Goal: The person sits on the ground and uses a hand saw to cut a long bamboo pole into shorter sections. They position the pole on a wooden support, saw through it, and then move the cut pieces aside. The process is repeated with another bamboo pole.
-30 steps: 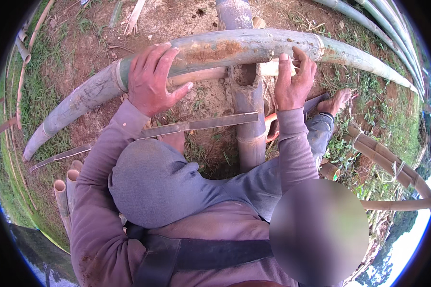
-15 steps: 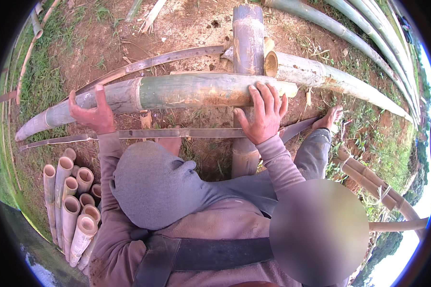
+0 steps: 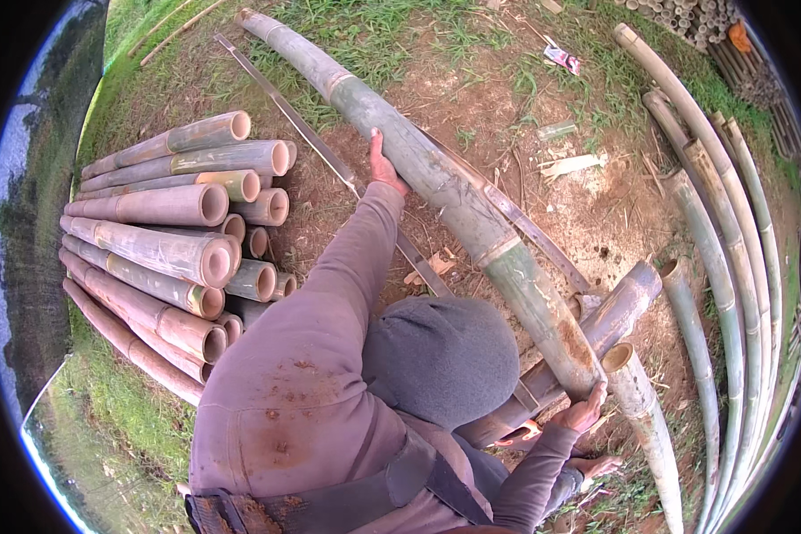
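Observation:
A long green-grey bamboo pole (image 3: 436, 182) runs from the top left down to its cut end at the lower right. My left hand (image 3: 384, 167) grips its near side about midway along. My right hand (image 3: 584, 413) holds the thick cut end from below. The pole is lifted above the dirt. My grey hood and purple-grey sleeves hide the ground under its lower part.
A stack of several cut bamboo sections (image 3: 173, 245) lies at left. A short bamboo log (image 3: 618, 307) and another hollow piece (image 3: 645, 414) lie under the pole's end. Long poles (image 3: 725, 240) curve along the right. A thin split strip (image 3: 316, 147) lies on the dirt.
The pole has swung from lying across the view to running diagonally. The view has turned toward the stack. My left hand has slid along the pole and my right hand is now at its cut end.

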`<state>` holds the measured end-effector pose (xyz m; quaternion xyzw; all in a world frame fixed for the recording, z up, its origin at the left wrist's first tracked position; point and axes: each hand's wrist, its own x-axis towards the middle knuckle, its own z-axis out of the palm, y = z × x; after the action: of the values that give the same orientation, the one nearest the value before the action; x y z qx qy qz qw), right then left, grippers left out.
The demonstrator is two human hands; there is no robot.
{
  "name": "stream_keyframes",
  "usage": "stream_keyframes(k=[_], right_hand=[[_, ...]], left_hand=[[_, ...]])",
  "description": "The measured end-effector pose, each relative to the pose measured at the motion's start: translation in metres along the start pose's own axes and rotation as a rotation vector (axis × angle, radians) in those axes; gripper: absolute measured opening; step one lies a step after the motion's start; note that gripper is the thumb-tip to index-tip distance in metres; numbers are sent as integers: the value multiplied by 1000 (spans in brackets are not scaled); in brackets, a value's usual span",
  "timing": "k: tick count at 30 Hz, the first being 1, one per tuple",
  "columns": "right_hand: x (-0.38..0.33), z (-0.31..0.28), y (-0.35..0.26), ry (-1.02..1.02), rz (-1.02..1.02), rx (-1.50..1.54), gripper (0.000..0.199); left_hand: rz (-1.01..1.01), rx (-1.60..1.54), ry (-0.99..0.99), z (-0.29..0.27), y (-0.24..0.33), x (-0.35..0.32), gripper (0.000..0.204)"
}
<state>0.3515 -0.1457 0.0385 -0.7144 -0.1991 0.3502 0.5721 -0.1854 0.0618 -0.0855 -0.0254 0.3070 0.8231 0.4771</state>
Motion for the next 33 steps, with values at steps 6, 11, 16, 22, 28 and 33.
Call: stream_keyframes(k=[6, 11, 16, 22, 28, 33], right_hand=[[-49, -11, -1, 218, -73, -241, 76], [28, -83, -7, 193, -46, -87, 81], [112, -127, -41, 97, -77, -3, 83], [161, -135, -94, 24, -82, -43, 83], [186, -85, -174, -151, -256, -35, 76], [130, -9, -225, -341, -308, 17, 74]], left_hand=[[-71, 35, 10, -20, 46, -17, 76], [-60, 58, 76, 9, 27, -66, 70], [-187, -9, 60, 63, 16, -130, 70], [-131, -52, -45, 91, 47, -171, 87], [52, -158, -129, 122, 143, -237, 76], [226, -197, -55, 115, 230, -276, 77]])
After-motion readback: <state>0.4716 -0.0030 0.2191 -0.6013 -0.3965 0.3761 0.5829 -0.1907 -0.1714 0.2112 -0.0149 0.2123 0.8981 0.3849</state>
